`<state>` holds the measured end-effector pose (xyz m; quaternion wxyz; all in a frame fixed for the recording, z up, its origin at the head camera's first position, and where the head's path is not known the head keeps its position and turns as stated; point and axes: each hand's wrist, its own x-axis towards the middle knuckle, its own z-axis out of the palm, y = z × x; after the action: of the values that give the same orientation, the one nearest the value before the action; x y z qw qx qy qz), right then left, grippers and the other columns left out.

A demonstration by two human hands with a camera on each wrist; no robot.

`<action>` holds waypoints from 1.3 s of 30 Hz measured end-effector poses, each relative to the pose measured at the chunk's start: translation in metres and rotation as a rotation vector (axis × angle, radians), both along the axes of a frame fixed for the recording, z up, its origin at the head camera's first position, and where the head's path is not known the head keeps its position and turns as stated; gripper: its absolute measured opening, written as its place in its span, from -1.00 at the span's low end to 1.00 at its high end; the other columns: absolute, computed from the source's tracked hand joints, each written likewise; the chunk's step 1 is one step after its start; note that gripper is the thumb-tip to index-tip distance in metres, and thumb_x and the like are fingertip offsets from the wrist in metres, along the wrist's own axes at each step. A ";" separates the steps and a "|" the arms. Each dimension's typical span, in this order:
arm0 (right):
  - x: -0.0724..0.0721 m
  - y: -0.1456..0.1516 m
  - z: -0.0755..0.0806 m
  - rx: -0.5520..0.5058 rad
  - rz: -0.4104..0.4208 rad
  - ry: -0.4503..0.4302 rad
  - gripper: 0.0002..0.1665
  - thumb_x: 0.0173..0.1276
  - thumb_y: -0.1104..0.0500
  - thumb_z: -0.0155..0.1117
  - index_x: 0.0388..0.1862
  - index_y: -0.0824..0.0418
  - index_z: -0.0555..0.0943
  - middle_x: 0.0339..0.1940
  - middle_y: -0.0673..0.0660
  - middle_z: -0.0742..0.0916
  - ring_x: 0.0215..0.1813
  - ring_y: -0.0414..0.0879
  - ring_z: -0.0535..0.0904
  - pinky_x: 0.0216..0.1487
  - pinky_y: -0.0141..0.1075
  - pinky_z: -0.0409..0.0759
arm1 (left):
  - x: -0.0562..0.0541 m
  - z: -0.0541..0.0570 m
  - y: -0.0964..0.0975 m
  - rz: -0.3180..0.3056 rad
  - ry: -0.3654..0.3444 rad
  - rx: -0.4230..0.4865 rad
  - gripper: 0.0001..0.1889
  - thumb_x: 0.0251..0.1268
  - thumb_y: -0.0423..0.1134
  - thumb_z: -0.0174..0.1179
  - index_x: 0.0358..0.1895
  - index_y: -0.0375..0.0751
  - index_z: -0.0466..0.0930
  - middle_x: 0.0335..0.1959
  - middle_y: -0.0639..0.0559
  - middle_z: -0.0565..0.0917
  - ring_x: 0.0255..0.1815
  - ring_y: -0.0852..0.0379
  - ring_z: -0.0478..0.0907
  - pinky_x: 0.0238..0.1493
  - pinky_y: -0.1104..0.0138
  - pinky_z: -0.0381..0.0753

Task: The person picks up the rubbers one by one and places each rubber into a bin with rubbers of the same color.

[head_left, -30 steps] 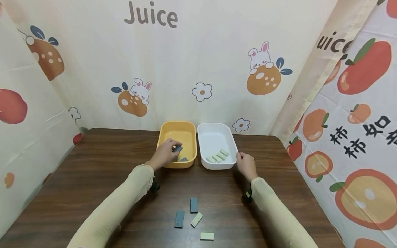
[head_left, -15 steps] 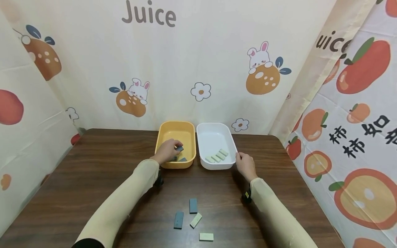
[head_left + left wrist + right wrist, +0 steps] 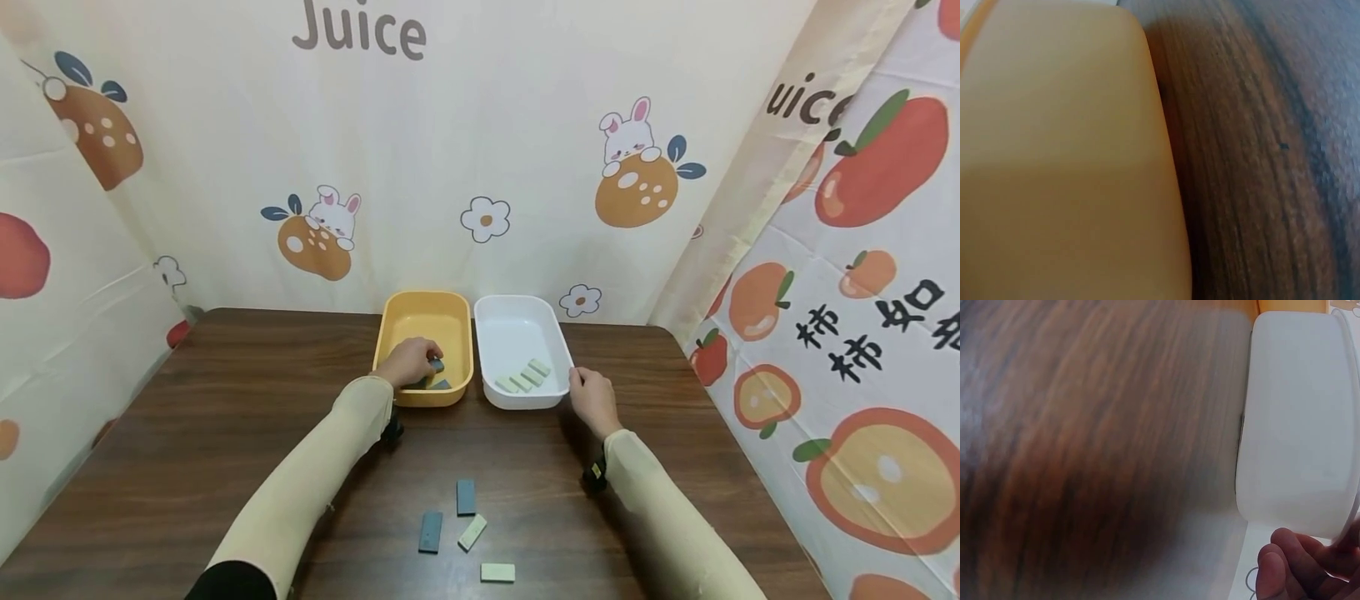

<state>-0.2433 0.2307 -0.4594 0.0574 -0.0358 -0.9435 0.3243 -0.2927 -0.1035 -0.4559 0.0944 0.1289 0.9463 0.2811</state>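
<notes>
My left hand (image 3: 407, 363) reaches over the near left side of a yellow plastic bin (image 3: 462, 333). Its fingertips pinch a small blue-grey rectangular block (image 3: 437, 365) low inside. Another blue-grey block (image 3: 441, 385) lies on the bin's floor nearby, and part of the inside is hidden by the hand. In the left wrist view only the yellow bin's outer wall (image 3: 1072, 137) and the table show. My right hand (image 3: 594, 402) grips the near right rim of a white bin (image 3: 517, 325), with curled fingers (image 3: 1291, 562) under the rim in the right wrist view. Several pale green blocks (image 3: 532, 377) lie in it.
On the brown wooden table (image 3: 360, 517), in front of the bins, lie two blue-grey blocks (image 3: 466, 497) and two pale green blocks (image 3: 497, 573). A printed curtain (image 3: 420, 167) hangs right behind the bins.
My left hand has lowered slightly and shifted a little right in the yellow bin with the blue-grey block. The right hand keeps its grip on the white bin.
</notes>
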 end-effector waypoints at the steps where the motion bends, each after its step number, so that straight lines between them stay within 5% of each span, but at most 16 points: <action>1: 0.000 0.000 0.000 -0.001 -0.002 0.004 -0.49 0.54 0.06 -0.13 0.04 0.38 0.65 -0.10 0.33 0.75 -0.26 0.05 0.55 -0.15 -0.09 0.54 | -0.001 0.000 0.000 -0.005 0.002 0.000 -0.74 0.24 -0.30 0.26 -0.01 -0.25 0.66 -0.09 -0.09 0.69 -0.10 0.03 0.58 0.05 0.16 0.56; 8: 0.001 -0.002 0.000 -0.002 0.005 0.010 -0.49 0.54 0.05 -0.12 0.07 0.38 0.64 -0.05 0.34 0.74 -0.21 0.08 0.58 -0.09 -0.04 0.55 | 0.002 0.001 -0.003 -0.013 0.024 -0.024 -0.80 0.19 -0.32 0.27 -0.11 -0.23 0.69 -0.13 -0.08 0.70 -0.15 0.03 0.57 0.00 0.15 0.56; 17: 0.001 -0.002 0.000 -0.006 0.000 0.010 -0.50 0.54 0.05 -0.11 0.04 0.37 0.65 -0.09 0.33 0.75 -0.25 0.06 0.57 -0.15 -0.08 0.55 | 0.017 0.011 -0.010 0.019 0.107 0.011 -0.71 0.31 -0.27 0.09 0.01 -0.25 0.67 0.03 -0.17 0.66 0.05 -0.10 0.58 0.08 0.06 0.56; 27: 0.000 0.002 -0.001 -0.015 0.007 0.002 -0.50 0.56 0.06 -0.13 0.07 0.38 0.64 -0.18 0.29 0.75 -0.33 0.01 0.52 -0.29 -0.25 0.47 | 0.028 0.018 -0.018 0.080 0.201 0.022 -0.72 0.34 -0.27 0.09 0.01 -0.23 0.69 -0.02 -0.14 0.64 -0.12 -0.04 0.57 -0.08 0.13 0.56; 39: 0.000 0.002 -0.001 -0.013 0.006 0.011 -0.48 0.56 0.05 -0.15 0.09 0.39 0.62 -0.05 0.34 0.74 -0.25 0.05 0.56 -0.15 -0.11 0.55 | 0.042 0.023 -0.028 0.137 0.283 0.036 -0.69 0.33 -0.27 0.13 0.08 -0.21 0.67 0.01 -0.15 0.65 -0.14 -0.03 0.53 -0.08 0.10 0.54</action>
<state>-0.2435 0.2325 -0.4607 0.0614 -0.0317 -0.9412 0.3308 -0.2506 -0.1310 -0.4332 -0.0616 0.1039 0.9516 0.2826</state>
